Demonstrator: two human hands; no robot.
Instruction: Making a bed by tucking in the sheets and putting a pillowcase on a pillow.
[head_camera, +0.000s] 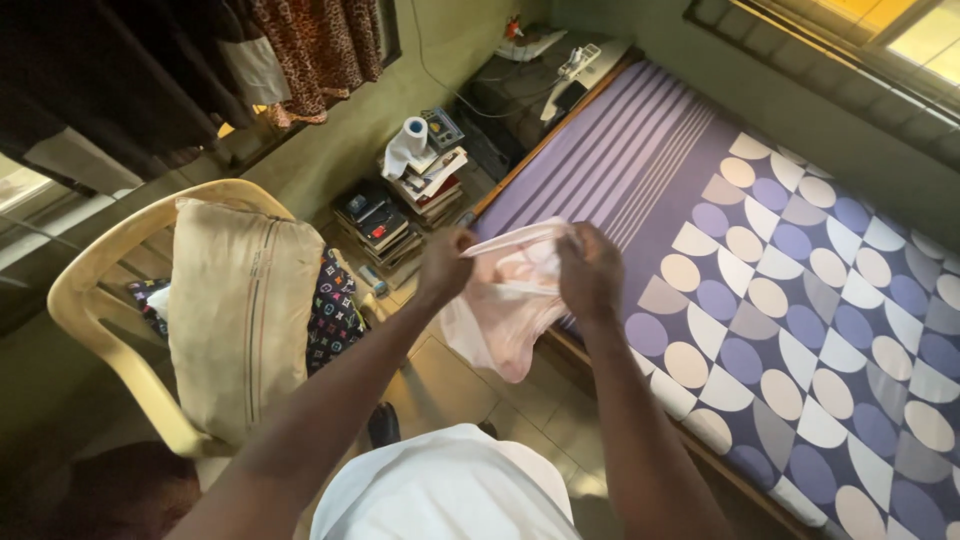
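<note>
Both of my hands hold up a pale pink cloth (505, 305) in front of me, over the bed's near edge. My left hand (445, 262) grips its top edge on the left side. Gripping the same edge on the right is my right hand (590, 272). The cloth's top edge is stretched between the two hands and the rest hangs down loosely. Under it lies the bed (800, 300), covered with a purple sheet patterned with stripes, circles and quarter shapes.
A cream plastic chair (95, 300) at my left carries a beige pillow (240, 310) and a dark patterned cloth. Stacks of books (385, 225) with a paper roll (410, 135) stand on the floor by the bed. Clothes hang at upper left. A window runs along upper right.
</note>
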